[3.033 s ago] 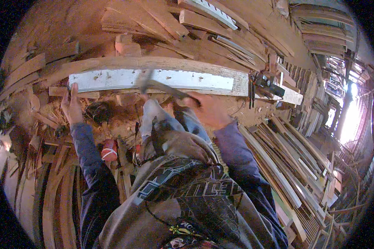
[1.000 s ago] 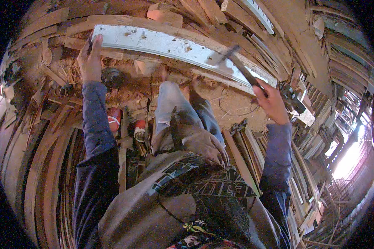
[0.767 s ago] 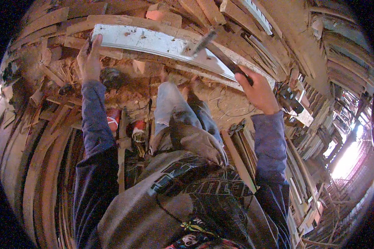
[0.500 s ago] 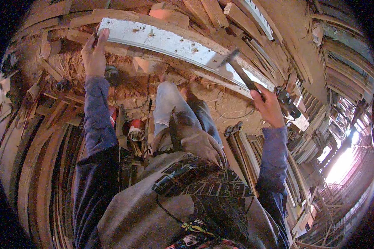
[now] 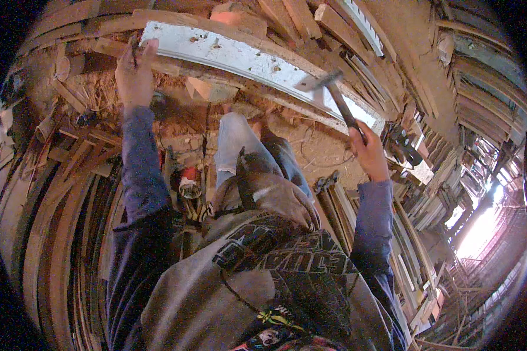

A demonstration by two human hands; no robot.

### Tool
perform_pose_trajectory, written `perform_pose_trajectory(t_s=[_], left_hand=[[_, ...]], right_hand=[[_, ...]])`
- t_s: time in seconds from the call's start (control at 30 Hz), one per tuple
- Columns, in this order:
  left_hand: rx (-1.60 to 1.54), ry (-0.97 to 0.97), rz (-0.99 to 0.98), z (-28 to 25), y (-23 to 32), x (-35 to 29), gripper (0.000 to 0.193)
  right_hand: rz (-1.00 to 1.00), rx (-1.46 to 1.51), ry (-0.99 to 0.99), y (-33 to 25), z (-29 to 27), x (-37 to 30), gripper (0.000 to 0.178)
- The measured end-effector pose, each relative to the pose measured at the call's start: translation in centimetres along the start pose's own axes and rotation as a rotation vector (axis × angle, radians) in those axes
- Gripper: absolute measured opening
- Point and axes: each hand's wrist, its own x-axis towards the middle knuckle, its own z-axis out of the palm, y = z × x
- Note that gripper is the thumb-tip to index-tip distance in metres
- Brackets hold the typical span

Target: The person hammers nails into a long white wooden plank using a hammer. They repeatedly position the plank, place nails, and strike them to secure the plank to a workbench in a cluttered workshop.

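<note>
A long white-painted wooden board (image 5: 240,55) lies across the ground in front of my knees, resting on a wooden plank. My left hand (image 5: 133,73) is at its left end, fingers pinched on a thin dark nail held upright against the board. My right hand (image 5: 366,149) grips the dark handle of a hammer (image 5: 328,88); its metal head hangs just above the board's right half.
Stacks of wooden planks and strips (image 5: 52,222) lie all around, thick on the left and the right (image 5: 427,193). A red-and-white can (image 5: 188,182) stands on the dirt beside my left knee. Wood scraps and a pale block (image 5: 208,90) lie under the board.
Over three seconds my view shifted and the board now runs diagonally. The hammer in my right hand swung down and up over the board's right half; my left hand stayed at the left end.
</note>
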Motion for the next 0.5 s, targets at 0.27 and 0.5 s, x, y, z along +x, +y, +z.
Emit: perform_pose_trajectory(t_s=[0.27,0.5], left_hand=[[-0.364,-0.210,-0.031,5.3,9.1,-6.6,0.028],[-0.607,-0.353,0.064,12.1,12.3,-6.2,0.019]], right_hand=[[0.016,0.025,0.264,6.9,4.7,-3.2,0.041],[-0.011,0.245,0.313,6.4,7.2,-3.6,0.031]])
